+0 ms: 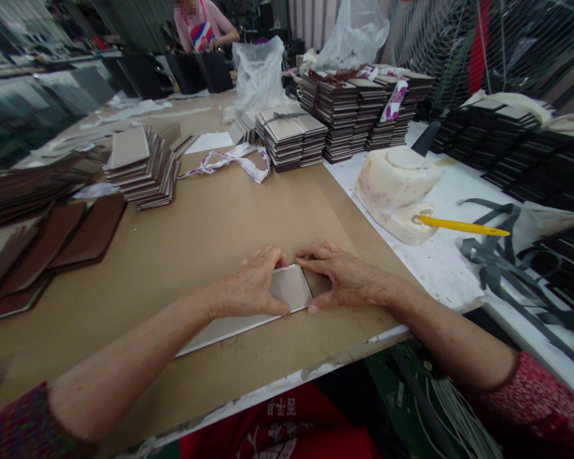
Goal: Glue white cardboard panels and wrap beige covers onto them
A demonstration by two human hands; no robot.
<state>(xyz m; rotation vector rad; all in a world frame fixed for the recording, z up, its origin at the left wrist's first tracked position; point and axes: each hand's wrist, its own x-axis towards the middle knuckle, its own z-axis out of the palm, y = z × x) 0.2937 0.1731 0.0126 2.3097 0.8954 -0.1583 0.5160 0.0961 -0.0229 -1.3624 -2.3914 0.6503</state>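
A flat pale card panel point(294, 288) lies on the brown cardboard work surface point(196, 236) just in front of me. My left hand point(251, 284) rests on its left part, fingers curled over the far edge and thumb at the near edge. My right hand point(342, 277) presses at the panel's right end, fingers bent toward the far corner and thumb at the near corner. Both hands are closed on the panel's edges.
Stacks of card pieces point(143, 166) and brown panels point(52, 245) lie at the left. Banded dark stacks point(358, 111) and a ribbon point(229, 160) sit further back. At the right are a white block point(395, 185) with a yellow stick point(462, 225), grey straps point(502, 261), more dark stacks. Another person point(203, 25) works far back.
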